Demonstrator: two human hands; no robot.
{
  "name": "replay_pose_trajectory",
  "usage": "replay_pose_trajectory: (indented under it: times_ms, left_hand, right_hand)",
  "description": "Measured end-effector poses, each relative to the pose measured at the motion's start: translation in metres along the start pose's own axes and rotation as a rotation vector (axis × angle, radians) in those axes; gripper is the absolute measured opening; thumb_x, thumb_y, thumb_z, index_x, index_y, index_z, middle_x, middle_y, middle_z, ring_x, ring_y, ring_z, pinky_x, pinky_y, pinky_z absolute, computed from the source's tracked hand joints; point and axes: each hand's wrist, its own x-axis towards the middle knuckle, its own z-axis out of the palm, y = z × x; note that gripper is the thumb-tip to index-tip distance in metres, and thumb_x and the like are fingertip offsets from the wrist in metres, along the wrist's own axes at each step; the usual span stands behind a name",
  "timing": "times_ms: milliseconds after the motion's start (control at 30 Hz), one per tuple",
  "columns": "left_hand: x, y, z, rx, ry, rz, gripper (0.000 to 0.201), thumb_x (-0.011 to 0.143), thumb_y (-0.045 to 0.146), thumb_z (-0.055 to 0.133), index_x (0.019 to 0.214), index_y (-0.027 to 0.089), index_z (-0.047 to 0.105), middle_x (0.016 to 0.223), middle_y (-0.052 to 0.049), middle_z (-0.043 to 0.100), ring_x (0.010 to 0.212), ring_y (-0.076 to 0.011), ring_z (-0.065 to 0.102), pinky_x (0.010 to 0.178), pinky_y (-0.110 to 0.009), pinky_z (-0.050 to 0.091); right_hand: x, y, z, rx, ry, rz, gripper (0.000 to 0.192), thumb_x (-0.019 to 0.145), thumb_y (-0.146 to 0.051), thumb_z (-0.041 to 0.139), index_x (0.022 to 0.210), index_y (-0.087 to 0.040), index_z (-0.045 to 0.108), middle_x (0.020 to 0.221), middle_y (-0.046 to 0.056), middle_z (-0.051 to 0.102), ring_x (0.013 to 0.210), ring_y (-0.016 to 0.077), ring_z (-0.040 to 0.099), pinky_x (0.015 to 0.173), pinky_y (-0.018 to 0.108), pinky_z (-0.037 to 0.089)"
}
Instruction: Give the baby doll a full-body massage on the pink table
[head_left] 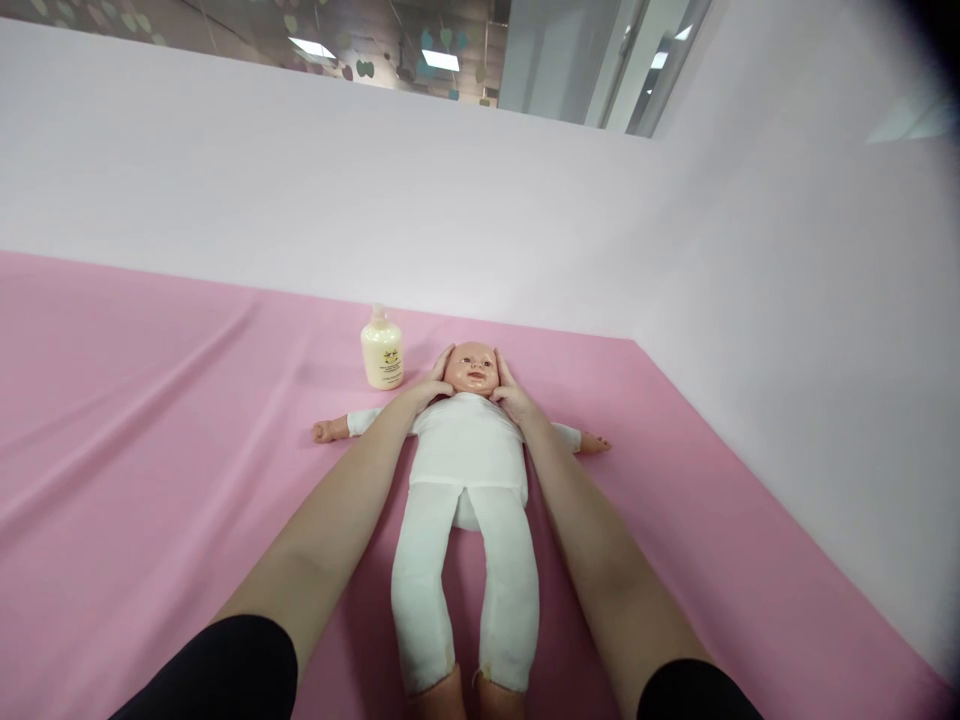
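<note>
A baby doll [472, 445] in a white top and white leggings lies on its back, head away from me, arms spread out to both sides. My left hand [435, 380] cups the left side of its head, fingers along the cheek and thumb near the jaw. On the opposite side, my right hand [513, 392] holds the head the same way. Parts of the fingers are hidden behind the head. Both my forearms run alongside the doll's body. Just left of my left hand stands a cream-coloured pump bottle [383, 352], upright and untouched.
A pink sheet [150, 430] with several creases covers the surface under the doll. A white wall [300, 190] rises behind it, and another wall [810, 300] closes off the right side. Above the back wall, a window [375, 50] shows ceiling lights.
</note>
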Motion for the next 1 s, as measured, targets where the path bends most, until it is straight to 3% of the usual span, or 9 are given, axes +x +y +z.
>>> replay_pose_trajectory:
  times_ms: [133,267,433,700,1000]
  left_hand:
    - [0.0006,-0.0007,-0.0021,0.073,-0.011,0.034,0.115,0.056,0.008,0.064,0.150,0.036,0.004,0.159,-0.002,0.008,0.137,-0.0273,0.033,0.106,-0.037,0.037]
    - [0.0006,0.0000,-0.0018,0.113,-0.012,0.060,0.115,0.058,0.011,0.068,0.150,0.035,0.004,0.159,-0.002,0.007,0.139,-0.0280,0.030,0.109,-0.039,0.034]
    - [-0.0014,0.0024,-0.0006,0.100,-0.007,0.050,0.116,0.056,0.012,0.070,0.151,0.032,0.005,0.159,-0.003,0.006,0.140,-0.0282,0.028,0.111,-0.038,0.032]
    - [-0.0036,0.0067,0.0020,0.027,-0.016,0.016,0.116,0.059,0.016,0.072,0.150,0.035,0.004,0.159,-0.002,0.009,0.140,-0.0261,0.028,0.112,-0.037,0.030]
    - [0.0008,0.0044,0.0058,-0.104,0.036,-0.033,0.113,0.048,0.006,0.049,0.149,0.037,0.008,0.156,0.001,0.020,0.125,-0.0238,0.048,0.092,-0.031,0.047]
  right_hand:
    - [-0.0006,0.0004,0.0005,-0.068,-0.009,-0.035,0.125,0.052,-0.008,0.073,0.149,-0.036,0.000,0.156,0.000,0.021,0.135,0.0247,0.039,0.107,0.038,0.042]
    - [-0.0009,-0.0003,0.0013,-0.145,0.016,-0.057,0.132,0.050,-0.020,0.084,0.148,-0.039,-0.001,0.157,0.000,0.016,0.138,0.0249,0.035,0.111,0.041,0.036]
    - [-0.0023,-0.0031,0.0030,-0.174,0.011,-0.054,0.135,0.049,-0.024,0.086,0.147,-0.038,-0.004,0.157,0.002,0.018,0.138,0.0245,0.036,0.111,0.042,0.036]
    - [-0.0045,-0.0062,0.0054,-0.105,0.020,-0.008,0.125,0.050,-0.007,0.074,0.148,-0.039,0.003,0.157,-0.002,0.017,0.136,0.0234,0.038,0.109,0.038,0.038]
    - [-0.0055,-0.0095,0.0090,0.013,0.036,0.048,0.116,0.047,-0.003,0.050,0.148,-0.038,0.005,0.154,-0.007,0.024,0.134,0.0260,0.041,0.086,0.034,0.057]
